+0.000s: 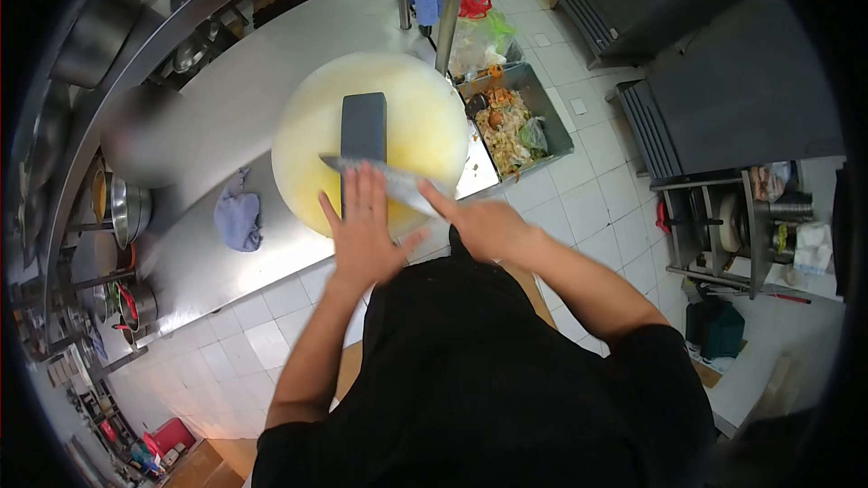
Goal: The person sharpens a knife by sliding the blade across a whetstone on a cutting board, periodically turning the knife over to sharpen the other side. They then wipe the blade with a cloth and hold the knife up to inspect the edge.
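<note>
A dark grey sharpening stone (363, 125) lies lengthwise on a round, yellowish-white cutting board (420, 95). Across the stone rests a kitchen knife (404, 188), its tip pointing left and its blade laid over the stone. My right hand (488, 228) grips the knife's handle, with a finger stretched along the blade's heel. The fingers of my left hand (364, 233) are spread and stretched out, their tips at the blade above the stone. My left palm and fingers hide the near end of the stone.
The board stands on a steel counter (307, 41). A blue-grey cloth (238, 220) lies left of it. On the right, a bin of food scraps (551, 140) stands by a metal post (452, 9). Steel bowls (131, 208) sit on the left.
</note>
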Demonstrator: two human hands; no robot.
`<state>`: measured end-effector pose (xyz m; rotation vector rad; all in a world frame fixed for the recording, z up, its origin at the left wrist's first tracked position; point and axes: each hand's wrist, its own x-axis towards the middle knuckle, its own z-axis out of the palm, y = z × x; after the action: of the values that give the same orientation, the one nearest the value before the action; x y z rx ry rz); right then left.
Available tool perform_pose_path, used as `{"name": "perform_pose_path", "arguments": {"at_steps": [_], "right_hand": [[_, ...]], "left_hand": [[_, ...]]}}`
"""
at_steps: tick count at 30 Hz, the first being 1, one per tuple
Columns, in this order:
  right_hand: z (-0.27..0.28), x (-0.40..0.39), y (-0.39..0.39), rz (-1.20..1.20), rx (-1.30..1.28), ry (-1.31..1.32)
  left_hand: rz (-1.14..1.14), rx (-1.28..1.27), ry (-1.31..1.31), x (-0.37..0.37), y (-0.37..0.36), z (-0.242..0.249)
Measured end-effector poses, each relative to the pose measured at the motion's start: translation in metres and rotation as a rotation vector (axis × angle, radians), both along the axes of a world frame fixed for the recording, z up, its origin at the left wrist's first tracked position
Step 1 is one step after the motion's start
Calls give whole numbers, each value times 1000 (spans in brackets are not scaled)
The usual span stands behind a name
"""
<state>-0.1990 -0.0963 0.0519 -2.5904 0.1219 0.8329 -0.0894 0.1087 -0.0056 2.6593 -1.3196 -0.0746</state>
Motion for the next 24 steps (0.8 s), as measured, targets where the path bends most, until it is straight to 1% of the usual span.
{"name": "perform_pose_path", "arguments": {"at_steps": [1,2,4,5,8,9,11,12,13,14,16,17,18,19,20,21,22,24], "right_hand": [[-3,31,-10,18,-12,-45],[-29,60,-19,2,33,-226],[-28,121,-25,-5,-7,-261],[-23,137,-26,-12,-17,-264],[-33,145,-27,16,3,-301],[-36,132,-22,30,19,-252],[-49,82,-8,80,62,-232],[-39,52,3,110,68,-165],[-29,31,11,137,77,-102],[-31,25,9,133,77,-110],[-37,17,11,170,148,-121],[-35,36,4,161,143,-113],[-24,61,-5,178,69,-123],[-32,89,-15,143,66,-211],[-35,115,-23,111,47,-237],[-21,139,-26,96,-17,-198],[-28,156,-30,102,-22,-265],[-29,161,-35,126,16,-290]], "left_hand": [[38,2,-60,29,-11,-5],[94,22,-50,61,-25,-4],[192,92,-3,117,-53,8],[237,139,31,132,-60,16],[237,108,48,136,-50,9],[212,74,17,122,-39,5],[154,-2,-47,63,4,-11],[124,-47,-82,29,24,-14],[152,-47,-34,-8,38,-7],[182,-50,9,-26,44,0],[172,-100,-28,-14,39,-9],[163,-152,-61,-8,35,-13],[192,-64,-56,17,24,-14],[220,21,-49,52,7,-13],[258,8,5,83,-10,-7],[294,-7,59,107,-24,-1],[301,-9,53,121,-34,5],[317,82,102,136,-42,10]]}}
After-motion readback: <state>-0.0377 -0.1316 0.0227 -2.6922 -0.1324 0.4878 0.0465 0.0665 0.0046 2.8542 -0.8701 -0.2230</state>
